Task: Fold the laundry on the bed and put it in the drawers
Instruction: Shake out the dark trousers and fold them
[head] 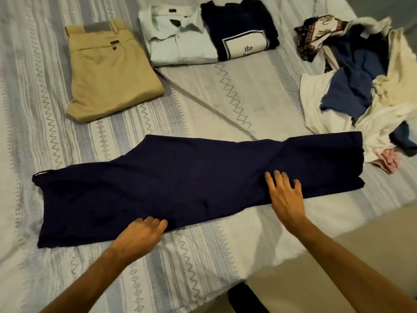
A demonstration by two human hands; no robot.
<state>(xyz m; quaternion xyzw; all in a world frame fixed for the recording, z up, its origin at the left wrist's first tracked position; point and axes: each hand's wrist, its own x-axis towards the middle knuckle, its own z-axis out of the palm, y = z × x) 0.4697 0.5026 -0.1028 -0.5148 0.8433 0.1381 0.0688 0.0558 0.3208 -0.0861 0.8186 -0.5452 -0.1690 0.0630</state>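
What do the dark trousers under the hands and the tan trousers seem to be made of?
Dark trousers: navy cloth, matte and apparently thin, lying limp with soft creases; possibly a light cotton or blend. Tan trousers: seemingly a firmer woven cotton, chino-like, matte, holding crisp folded edges with stitched pocket seams. Exact fibre cannot be told.

- One long dark navy fabric garment [191, 184], spread flat.
- Three folded items: one pair of tan cotton trousers [108, 73], one white collared shirt [178, 39], one navy T-shirt with a white printed panel [241, 30].
- One heap of unfolded mixed laundry [361, 82]; piece count cannot be told.
- Two bare hands: left hand [142, 236], right hand [286, 197].
- One striped patterned bedspread [225, 96].
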